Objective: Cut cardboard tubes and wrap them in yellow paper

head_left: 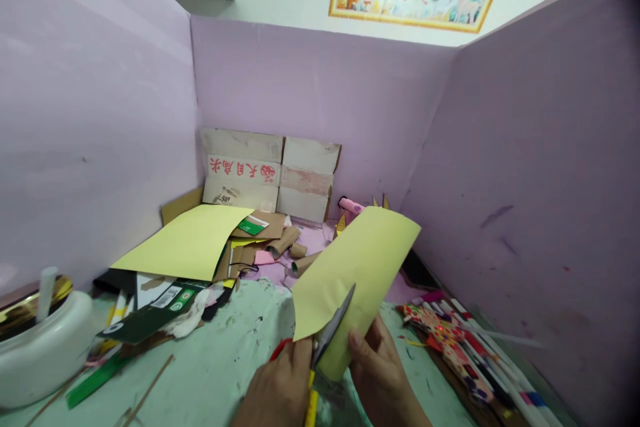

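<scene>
My left hand (280, 383) is closed on a pair of scissors (334, 328) with dark blades and red and yellow handle parts. Its blades lie against a sheet of yellow paper (367, 253), pointing up and away. Most of the grip is covered by my fingers. On the paper's lower right side, my right hand (383, 367) grips the edge, thumb in front and fingers behind. The sheet bends and curls under near its bottom edge. Whether the blades have cut into it here, I cannot tell.
Another yellow sheet (190, 240) lies over cardboard scraps at left. Cardboard tubes (284, 240) sit behind, near a flattened box (270, 173). A white round container (45, 353) stands far left. Markers (493, 353) line the right side. Purple panels (320, 80) enclose the table.
</scene>
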{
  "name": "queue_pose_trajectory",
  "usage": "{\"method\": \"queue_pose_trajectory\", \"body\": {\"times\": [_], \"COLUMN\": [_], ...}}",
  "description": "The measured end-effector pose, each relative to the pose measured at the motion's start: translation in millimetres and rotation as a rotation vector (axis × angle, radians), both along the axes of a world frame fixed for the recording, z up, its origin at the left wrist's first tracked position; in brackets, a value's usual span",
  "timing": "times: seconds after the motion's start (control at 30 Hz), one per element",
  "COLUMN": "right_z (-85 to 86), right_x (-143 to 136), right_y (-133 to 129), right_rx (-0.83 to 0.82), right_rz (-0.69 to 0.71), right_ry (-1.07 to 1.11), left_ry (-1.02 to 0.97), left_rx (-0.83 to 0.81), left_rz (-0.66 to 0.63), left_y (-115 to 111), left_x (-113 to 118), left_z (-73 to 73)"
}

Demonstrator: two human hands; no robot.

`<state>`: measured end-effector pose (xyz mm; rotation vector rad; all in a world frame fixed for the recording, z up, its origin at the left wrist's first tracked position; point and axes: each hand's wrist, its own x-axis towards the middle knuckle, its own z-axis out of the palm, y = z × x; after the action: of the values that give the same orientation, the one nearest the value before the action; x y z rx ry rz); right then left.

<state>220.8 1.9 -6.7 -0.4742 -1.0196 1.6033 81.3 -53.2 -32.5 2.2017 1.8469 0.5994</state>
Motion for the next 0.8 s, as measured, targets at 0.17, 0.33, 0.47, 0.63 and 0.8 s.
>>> {"method": "queue_pose_trajectory", "body": {"times": [0.17, 0.33, 0.47, 0.63, 0.8], "right_z": [-2.9, -1.5, 4.3, 11.7, 19.9], "right_x": [-0.2, 1.9, 6.4, 15.9, 23.8], "right_y": [1.4, 2.0, 3.6, 8.8, 15.4], "right_rx": [-0.012, -0.037, -0.114, -0.151, -0.145], "right_rz": [-0.015, 0.036, 0.066, 0.072, 0.032], "right_ry": [0.0, -0.011, -0.008, -0.074, -0.12], "left_ry": [-0.161, -0.292, -0.328, -0.36, -0.328], "left_rx": [-0.017, -0.102, -0.159, -0.129, -0.081], "left_rz": [-0.072, -0.107, -0.106, -0.169, -0.166], "left_y": [0.3, 2.6, 2.9, 1.2, 1.4], "left_x": [-4.8, -5.4, -4.8, -8.0, -10.7], "left_z": [8.8, 16.6, 26.4, 32.1, 24.8]}}
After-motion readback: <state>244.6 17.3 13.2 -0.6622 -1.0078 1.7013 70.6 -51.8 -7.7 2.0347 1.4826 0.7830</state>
